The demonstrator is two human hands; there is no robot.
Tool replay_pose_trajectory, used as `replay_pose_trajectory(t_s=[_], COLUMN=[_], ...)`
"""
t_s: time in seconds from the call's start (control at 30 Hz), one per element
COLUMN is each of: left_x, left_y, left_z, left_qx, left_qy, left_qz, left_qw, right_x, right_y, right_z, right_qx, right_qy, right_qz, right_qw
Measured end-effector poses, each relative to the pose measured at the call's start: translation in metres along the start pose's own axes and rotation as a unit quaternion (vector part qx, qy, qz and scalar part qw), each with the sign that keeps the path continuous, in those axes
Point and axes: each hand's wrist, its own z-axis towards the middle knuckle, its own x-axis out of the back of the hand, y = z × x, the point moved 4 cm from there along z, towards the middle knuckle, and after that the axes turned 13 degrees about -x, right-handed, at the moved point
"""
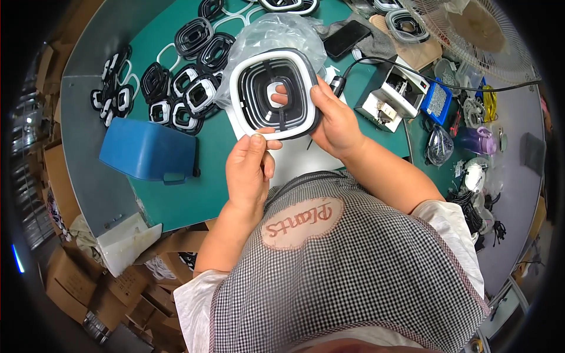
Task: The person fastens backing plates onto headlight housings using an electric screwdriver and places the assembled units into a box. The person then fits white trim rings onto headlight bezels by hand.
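Above the near edge of the green table I hold up a rounded-square plastic housing [254,97] with a white front rim and stepped black walls inside. My left hand [248,170] pinches its lower rim between thumb and fingers. My right hand [338,122] grips the right side, thumb at the front edge; fingertips show through the opening in the middle. Behind the housing lies a clear plastic bag [279,32]. Several similar black-and-white frames [201,94] are spread over the table to the left.
A blue bin [147,150] stands at the left. On the right are a small white-and-black machine [393,94], a blue tray of small parts [436,101], a purple cup [475,141] and a fan [471,26]. A black phone [347,39] lies at the back; a dark cable crosses nearby.
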Motion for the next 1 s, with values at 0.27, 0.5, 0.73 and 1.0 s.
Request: replay_pose_trajectory(t_s=[0.27, 0.5, 0.73, 1.0], left_x=[0.006, 0.019, 0.013, 0.044], left_y=[-0.001, 0.036, 0.043, 0.022], left_z=[0.01, 0.053, 0.053, 0.051], left_qx=[0.04, -0.334, -0.293, -0.12], left_qy=[-0.053, -0.098, -0.148, -0.103], left_qz=[0.161, 0.482, 0.497, 0.272], left_qw=[0.985, 0.804, 0.804, 0.949], right_x=[-0.001, 0.008, -0.002, 0.004], right_y=[-0.004, 0.015, 0.025, 0.008], right_z=[0.007, -0.002, -0.012, -0.006], right_qx=[0.037, -0.067, -0.149, -0.137], right_qy=[0.138, 0.096, 0.02, 0.088], right_qz=[-0.101, -0.151, -0.206, -0.15], right_qw=[0.985, 0.982, 0.967, 0.975])
